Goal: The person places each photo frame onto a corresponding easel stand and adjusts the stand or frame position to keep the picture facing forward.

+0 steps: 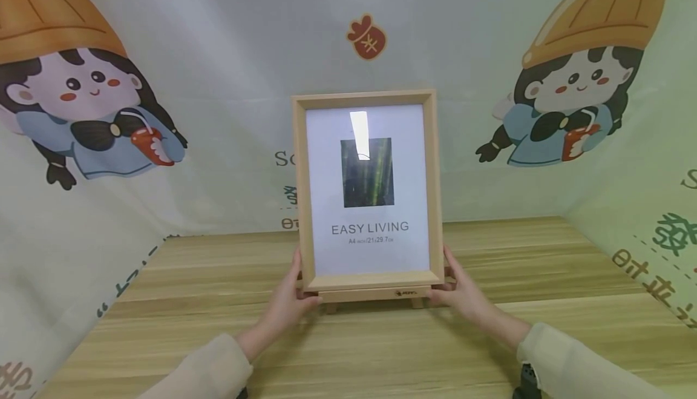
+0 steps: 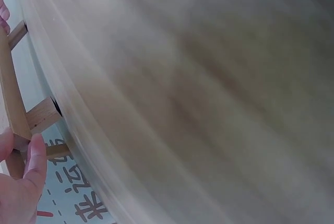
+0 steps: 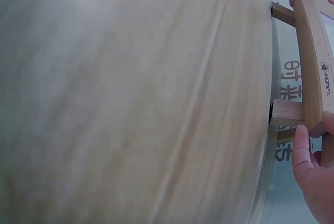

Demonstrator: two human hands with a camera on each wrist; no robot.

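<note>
A light wood picture frame [image 1: 376, 280] stands upright on the front ledge of a small wooden easel [image 1: 359, 295]. Behind its glazing is a white sheet [image 1: 327, 205] printed "EASY LIVING" with a dark green picture. My left hand [image 1: 285, 299] grips the left end of the ledge, thumb in front, other fingers reaching up behind the frame's edge. On the opposite end my right hand [image 1: 463, 295] holds the ledge in the same way. In the left wrist view, thumb and finger pinch the ledge's corner beside a leg [image 2: 44, 114]. The right wrist view shows another easel leg [image 3: 288, 112] on the table.
The easel stands on a wood-grain table [image 1: 218, 278], towards its back edge. Pale cloth [image 1: 239, 84] with cartoon figures and lettering hangs behind and at both sides. Light sleeves [image 1: 212, 362] cover the forearms. A bright lamp reflection [image 1: 360, 132] shows on the glazing.
</note>
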